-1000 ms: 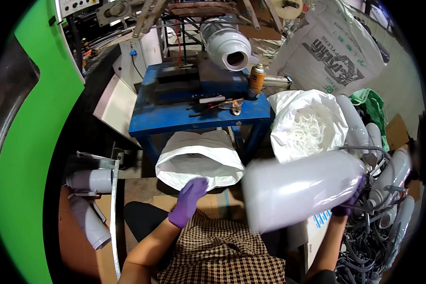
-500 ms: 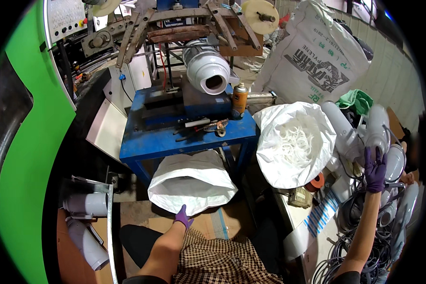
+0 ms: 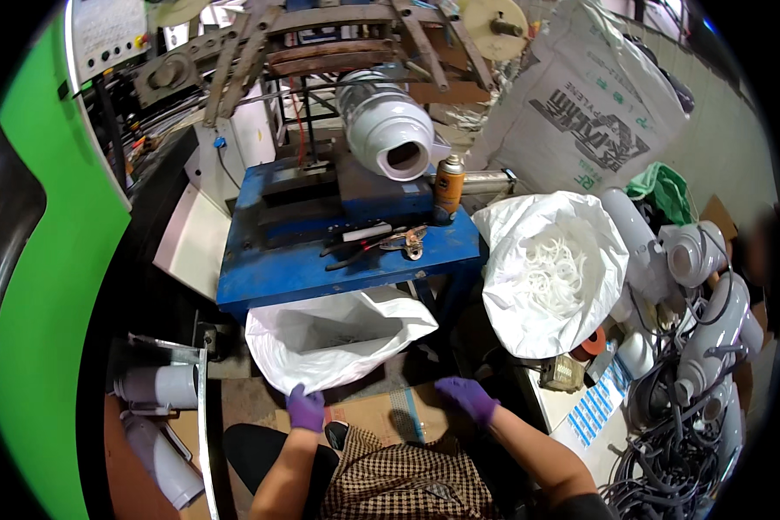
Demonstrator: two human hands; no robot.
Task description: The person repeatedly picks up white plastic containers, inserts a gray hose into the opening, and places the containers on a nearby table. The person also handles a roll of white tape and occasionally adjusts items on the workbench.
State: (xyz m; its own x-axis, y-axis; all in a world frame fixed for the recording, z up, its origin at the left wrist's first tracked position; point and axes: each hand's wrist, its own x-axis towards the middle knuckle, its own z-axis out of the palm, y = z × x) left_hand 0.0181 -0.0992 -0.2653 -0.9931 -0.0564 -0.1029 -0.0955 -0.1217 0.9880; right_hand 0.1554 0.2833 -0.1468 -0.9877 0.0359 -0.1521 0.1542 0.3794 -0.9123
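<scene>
My left hand [image 3: 306, 409], in a purple glove, is closed at the near edge of a white woven bag [image 3: 264, 351]. The bag gapes under the blue worktable, and its inside looks dark. My right hand [image 3: 470, 399], gloved the same way, is held low in front of my lap, fingers stretched toward the left, with nothing seen in it. Its palm faces away from view. Above the worktable [image 3: 277, 286], a glossy grey-white plastic housing [image 3: 399, 139] with a dark opening rests on a fixture, tilted toward me.
On the table lie pliers [image 3: 355, 253] beside an orange spray can [image 3: 448, 191]. To the right, a white bag [image 3: 503, 303] holds pale rings. Farther right are grey housings [image 3: 715, 338] and coiled dark cords [image 3: 659, 468]. A green machine panel [image 3: 61, 260] borders the left.
My right hand has left the grey housings at the right and come to the middle. My left hand has shifted left, and the bag's mouth has widened and turned. The view moved slightly.
</scene>
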